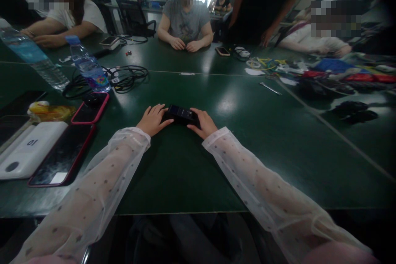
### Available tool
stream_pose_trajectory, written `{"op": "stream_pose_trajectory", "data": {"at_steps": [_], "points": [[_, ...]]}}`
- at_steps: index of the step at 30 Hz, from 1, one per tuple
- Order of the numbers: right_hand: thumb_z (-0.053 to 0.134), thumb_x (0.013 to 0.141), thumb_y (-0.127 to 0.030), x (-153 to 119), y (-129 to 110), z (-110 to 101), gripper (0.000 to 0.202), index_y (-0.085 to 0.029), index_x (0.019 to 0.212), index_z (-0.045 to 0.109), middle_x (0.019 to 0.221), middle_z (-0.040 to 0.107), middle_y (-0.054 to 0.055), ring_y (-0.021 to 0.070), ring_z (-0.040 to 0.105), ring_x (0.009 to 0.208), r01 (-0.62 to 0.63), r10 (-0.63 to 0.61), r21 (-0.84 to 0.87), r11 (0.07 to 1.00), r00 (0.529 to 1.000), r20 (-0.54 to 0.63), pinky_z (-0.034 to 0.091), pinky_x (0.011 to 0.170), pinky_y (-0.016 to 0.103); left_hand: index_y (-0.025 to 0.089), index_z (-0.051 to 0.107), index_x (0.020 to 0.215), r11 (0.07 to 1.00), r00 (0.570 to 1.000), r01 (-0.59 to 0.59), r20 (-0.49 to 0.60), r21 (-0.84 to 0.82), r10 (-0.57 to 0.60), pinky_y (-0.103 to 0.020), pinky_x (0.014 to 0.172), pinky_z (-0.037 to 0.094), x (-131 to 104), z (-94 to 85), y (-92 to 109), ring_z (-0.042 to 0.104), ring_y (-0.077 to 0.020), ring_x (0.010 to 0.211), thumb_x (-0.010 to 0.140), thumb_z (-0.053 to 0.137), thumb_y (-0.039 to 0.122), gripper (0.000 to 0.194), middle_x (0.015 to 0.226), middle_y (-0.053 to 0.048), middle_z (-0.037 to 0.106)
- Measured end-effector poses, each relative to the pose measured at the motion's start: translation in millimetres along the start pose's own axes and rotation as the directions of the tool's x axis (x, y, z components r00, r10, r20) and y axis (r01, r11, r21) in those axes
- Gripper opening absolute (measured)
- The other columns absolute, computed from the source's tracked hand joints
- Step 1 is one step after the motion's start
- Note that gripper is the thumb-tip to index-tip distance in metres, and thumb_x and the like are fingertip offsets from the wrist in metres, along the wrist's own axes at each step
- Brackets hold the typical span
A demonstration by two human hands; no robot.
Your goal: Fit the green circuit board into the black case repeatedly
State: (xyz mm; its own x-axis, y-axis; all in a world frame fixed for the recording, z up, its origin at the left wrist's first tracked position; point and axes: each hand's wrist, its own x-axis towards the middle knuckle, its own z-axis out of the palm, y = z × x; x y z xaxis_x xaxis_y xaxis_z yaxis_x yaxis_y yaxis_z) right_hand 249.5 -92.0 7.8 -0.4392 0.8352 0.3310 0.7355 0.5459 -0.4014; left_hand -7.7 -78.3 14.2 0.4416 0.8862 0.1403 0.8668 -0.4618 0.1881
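A small black device (182, 112) with a lit screen lies at the middle of the green table (198, 165). My left hand (154, 119) grips its left end, thumb at the near side and fingers over the far side. At the right end, my right hand (202, 123) holds it between thumb and fingers. Sheer white sleeves with small dark spots cover both my forearms.
Two water bottles (89, 68), black cables (131, 78), phones (66, 154) and a white power bank (29, 148) stand or lie at left. A wrench (270, 88) and a heap of cables (340, 70) lie at right. Several people sit or stand around the table.
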Motion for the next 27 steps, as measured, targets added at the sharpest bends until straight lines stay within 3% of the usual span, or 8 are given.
{"op": "stream_pose_trajectory", "data": {"at_steps": [7,13,27], "points": [[0.061,0.082,-0.034,0.7,0.9,1.4,0.066,-0.023,0.140,0.031,0.128,0.053,0.014,0.0334,0.054,0.112,0.009,-0.009,-0.007,1.000,1.000,-0.007,0.048,0.090,0.057,0.017,0.039,0.139,1.000,1.000,-0.002,-0.007,-0.005,0.002,-0.051,0.112,0.020,0.7,2.2,-1.4,0.027,-0.0291,0.138,0.092,0.026,0.064,0.067,0.148,-0.013,0.036],[0.060,0.083,-0.035,0.7,0.7,1.4,0.064,-0.017,0.138,0.034,0.129,0.053,0.017,0.0336,0.053,0.113,0.021,-0.021,-0.018,1.000,1.000,-0.014,0.048,0.091,0.054,0.015,0.039,0.139,1.000,1.000,0.002,0.007,0.001,-0.002,-0.050,0.113,0.019,0.6,0.8,-0.2,0.027,-0.0286,0.139,0.093,0.027,0.063,0.068,0.148,-0.013,0.036],[0.061,0.082,-0.034,0.5,-1.7,-1.1,0.065,-0.021,0.139,0.033,0.129,0.053,0.015,0.0327,0.054,0.114,-0.002,0.002,-0.005,1.000,1.000,0.003,0.047,0.091,0.055,0.015,0.039,0.139,1.000,1.000,0.000,-0.002,-0.003,0.000,-0.049,0.113,0.019,-0.7,0.4,0.5,0.027,-0.0288,0.139,0.093,0.024,0.064,0.069,0.148,-0.013,0.035]]}}
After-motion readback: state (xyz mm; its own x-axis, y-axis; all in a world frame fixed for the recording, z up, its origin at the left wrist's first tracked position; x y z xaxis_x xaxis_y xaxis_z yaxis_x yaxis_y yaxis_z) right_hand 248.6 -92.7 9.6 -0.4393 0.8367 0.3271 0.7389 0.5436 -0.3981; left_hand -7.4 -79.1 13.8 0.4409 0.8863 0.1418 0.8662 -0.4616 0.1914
